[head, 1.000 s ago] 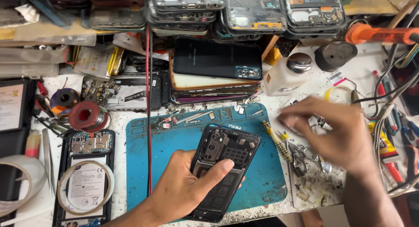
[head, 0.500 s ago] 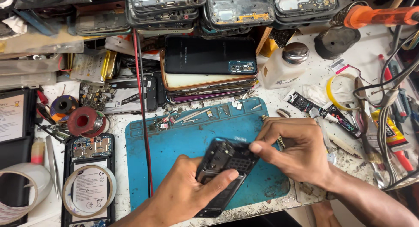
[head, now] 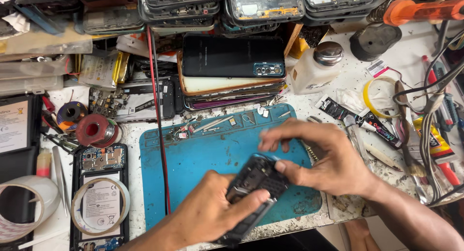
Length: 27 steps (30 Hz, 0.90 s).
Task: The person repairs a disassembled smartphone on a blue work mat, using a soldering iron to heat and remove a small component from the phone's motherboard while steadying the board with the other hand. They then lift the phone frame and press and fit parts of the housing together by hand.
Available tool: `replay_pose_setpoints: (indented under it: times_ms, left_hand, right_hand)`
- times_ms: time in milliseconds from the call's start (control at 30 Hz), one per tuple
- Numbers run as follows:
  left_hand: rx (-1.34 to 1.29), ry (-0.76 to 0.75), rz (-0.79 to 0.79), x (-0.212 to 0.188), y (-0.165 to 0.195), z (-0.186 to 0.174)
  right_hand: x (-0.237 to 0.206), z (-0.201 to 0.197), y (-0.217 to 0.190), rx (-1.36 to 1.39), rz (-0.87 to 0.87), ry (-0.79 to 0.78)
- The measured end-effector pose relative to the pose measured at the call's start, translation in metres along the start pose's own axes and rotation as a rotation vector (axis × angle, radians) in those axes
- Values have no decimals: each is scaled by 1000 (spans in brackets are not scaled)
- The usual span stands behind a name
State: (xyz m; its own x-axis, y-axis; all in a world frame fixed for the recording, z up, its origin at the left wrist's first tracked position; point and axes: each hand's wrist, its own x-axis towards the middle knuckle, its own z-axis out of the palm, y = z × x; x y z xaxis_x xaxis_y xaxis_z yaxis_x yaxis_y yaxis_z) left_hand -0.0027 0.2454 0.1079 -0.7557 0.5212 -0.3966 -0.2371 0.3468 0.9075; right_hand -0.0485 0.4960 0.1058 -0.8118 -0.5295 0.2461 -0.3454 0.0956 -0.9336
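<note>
The cluttered white table (head: 333, 94) carried a blue rectangular work mat (head: 193, 154), its lower edge partly hidden by both hands. Above the mat lay a stack of phone back covers (head: 232, 67), and at the far left an opened black phone (head: 99, 183) was cut off by the frame edge. The left hand (head: 212, 215) gripped the dark opened phone body (head: 253, 190) from below, tilted over the mat. The right hand (head: 321, 157), blurred, pinched the phone's upper end; half a second earlier it had rested similarly, after reaching back from the table's right side. A white squat bottle with a metal cap (head: 316, 67) stood behind; its contents could not be seen.
</note>
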Motion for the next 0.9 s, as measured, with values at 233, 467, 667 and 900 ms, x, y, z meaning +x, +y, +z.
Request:
replay_pose_setpoints:
  times_ms: [233, 467, 667, 900]
  left_hand:
    - [44, -40, 3, 1, -4, 3]
    - [64, -119, -19, 3, -5, 6]
    - [54, -78, 64, 0, -6, 5]
    - [153, -122, -2, -1, -5, 13]
  right_hand:
    - [5, -5, -7, -93, -117, -65]
    - [6, -1, -4, -135, -85, -51]
    - [3, -5, -6, -123, -147, -129]
    - [0, -1, -8, -172, 95, -75]
